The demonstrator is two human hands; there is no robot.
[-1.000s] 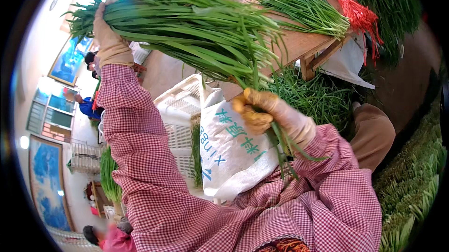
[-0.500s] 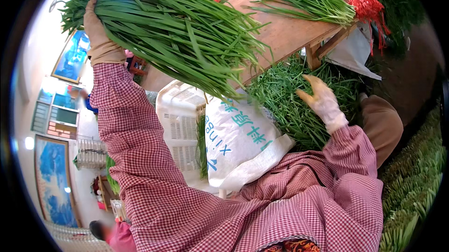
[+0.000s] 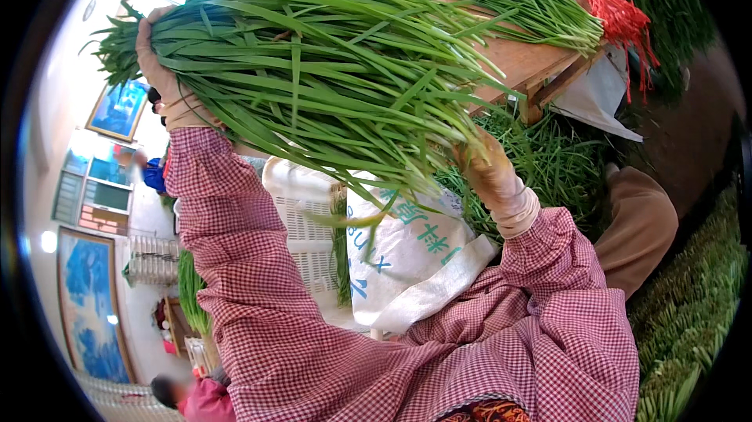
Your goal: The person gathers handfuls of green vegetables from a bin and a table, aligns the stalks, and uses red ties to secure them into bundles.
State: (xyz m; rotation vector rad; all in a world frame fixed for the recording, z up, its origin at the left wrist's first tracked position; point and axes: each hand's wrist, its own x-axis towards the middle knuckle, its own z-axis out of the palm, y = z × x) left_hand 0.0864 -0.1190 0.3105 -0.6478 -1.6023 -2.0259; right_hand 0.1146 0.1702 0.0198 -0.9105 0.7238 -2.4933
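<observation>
L hand (image 3: 155, 57) is gripping green bunch (image 3: 313, 69) near leaf tips, left of table (image 3: 517, 63); R hand (image 3: 487, 167) is touching stems (image 3: 450, 124), grip unclear. Prob. tidying stems; next pull's needing steady L hold.

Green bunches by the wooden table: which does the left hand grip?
The large raised bunch, its left end in the left hand; the smaller bunch lies on the table beside red strings, no hand on it.

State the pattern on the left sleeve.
The left sleeve has a small red-and-white check, best seen in the head view.
</observation>
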